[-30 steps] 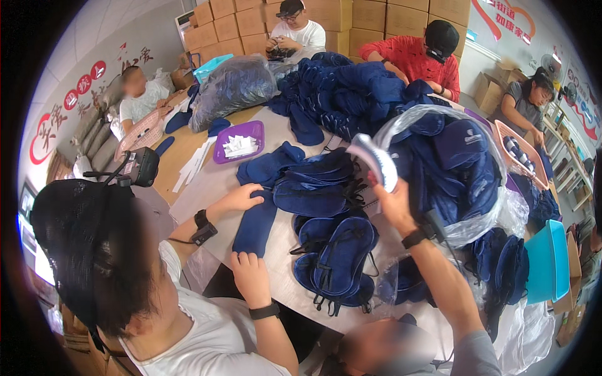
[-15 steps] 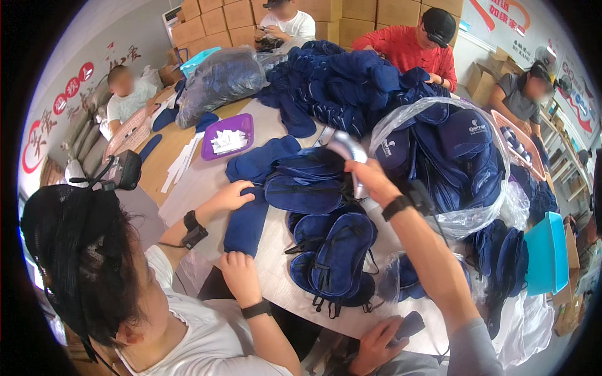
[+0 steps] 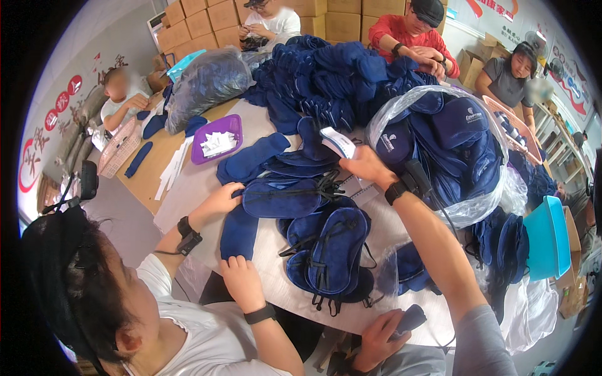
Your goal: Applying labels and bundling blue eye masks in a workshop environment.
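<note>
My right hand [image 3: 367, 167] reaches out over the table and holds a small stack of white paper tags [image 3: 338, 141] above a pile of dark blue eye masks [image 3: 326, 247]. A black band sits on its wrist. My left hand [image 3: 376, 338] stays low by the table's near edge, gripping a small dark device [image 3: 411, 317]. A co-worker in a white shirt sits at my left, one hand [image 3: 221, 198] on a flat blue mask [image 3: 282, 197], the other hand [image 3: 241, 282] resting on the table edge.
A clear plastic bag of blue pouches [image 3: 451, 144] bulges at my right. A large heap of blue fabric [image 3: 338, 75] fills the far table, with a purple tray [image 3: 216, 139] of white tags. Several people sit around; a turquoise bin [image 3: 545, 238] is on the right.
My right hand has carried the white tags a little left and farther out over the masks. My left hand with the dark device has come clearly into view at the bottom.
</note>
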Demonstrator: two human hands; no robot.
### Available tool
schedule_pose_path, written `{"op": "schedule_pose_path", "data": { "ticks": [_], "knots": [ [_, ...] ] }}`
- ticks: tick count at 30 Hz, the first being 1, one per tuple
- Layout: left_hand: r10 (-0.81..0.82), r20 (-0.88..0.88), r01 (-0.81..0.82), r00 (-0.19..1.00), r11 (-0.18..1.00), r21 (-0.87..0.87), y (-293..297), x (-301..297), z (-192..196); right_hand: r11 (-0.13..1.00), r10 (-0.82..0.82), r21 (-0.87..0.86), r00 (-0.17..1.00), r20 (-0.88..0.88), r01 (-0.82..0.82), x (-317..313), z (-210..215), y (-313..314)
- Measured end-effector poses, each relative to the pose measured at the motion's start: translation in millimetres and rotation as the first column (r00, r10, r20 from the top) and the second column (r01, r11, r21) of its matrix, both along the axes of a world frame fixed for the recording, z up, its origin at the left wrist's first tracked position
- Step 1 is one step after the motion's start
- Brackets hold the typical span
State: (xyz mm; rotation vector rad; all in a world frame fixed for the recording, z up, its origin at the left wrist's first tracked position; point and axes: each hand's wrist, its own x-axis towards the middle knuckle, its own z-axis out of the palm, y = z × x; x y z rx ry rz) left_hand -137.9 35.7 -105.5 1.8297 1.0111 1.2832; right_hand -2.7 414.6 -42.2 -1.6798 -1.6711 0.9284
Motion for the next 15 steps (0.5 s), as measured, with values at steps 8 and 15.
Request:
{"op": "schedule_pose_path", "data": {
  "ticks": [8,15],
  "knots": [
    [-0.027,0.090,0.028,0.996,1.000,-0.009,0,1,1,0.969,-0.244,0.142,0.877,0.414,0.203,-22,-22,-24],
    [0.013,0.056,-0.012,0.998,1.000,-0.018,1,0,-1,0.908,-0.238,0.412,0.727,0.644,-0.068,-27,-10,-61]
  ]
}}
